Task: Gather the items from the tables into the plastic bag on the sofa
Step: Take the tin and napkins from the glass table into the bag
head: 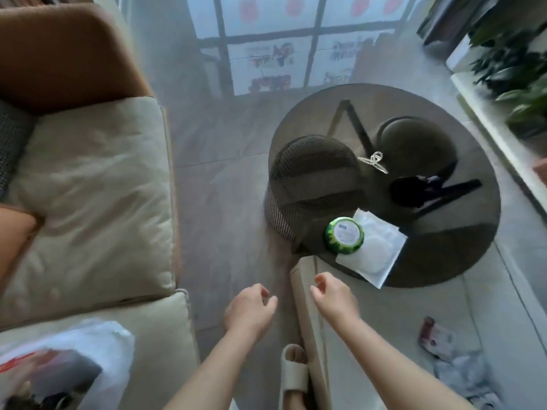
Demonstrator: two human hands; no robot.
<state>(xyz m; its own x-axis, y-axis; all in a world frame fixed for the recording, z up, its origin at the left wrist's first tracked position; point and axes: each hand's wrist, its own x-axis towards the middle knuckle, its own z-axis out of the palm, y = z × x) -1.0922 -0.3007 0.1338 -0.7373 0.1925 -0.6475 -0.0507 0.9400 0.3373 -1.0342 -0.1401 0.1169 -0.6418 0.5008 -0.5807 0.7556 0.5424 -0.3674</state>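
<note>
Below, both the left hand (250,306) and right hand (334,294) hang loosely curled and grasp nothing, near the round glass worktop (461,261); the plastic bag (97,350) lies well apart on the sofa (97,202). Judged step: reaching for the green-rimmed tin (344,235) resting on a white packet (381,250), with a hair clip (373,161) beyond. Tin label too blurred to read

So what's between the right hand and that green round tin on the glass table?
In the head view, only the near corner of a white packet under the green tin and the dark glass table's rim separate it from the right hand.
</note>
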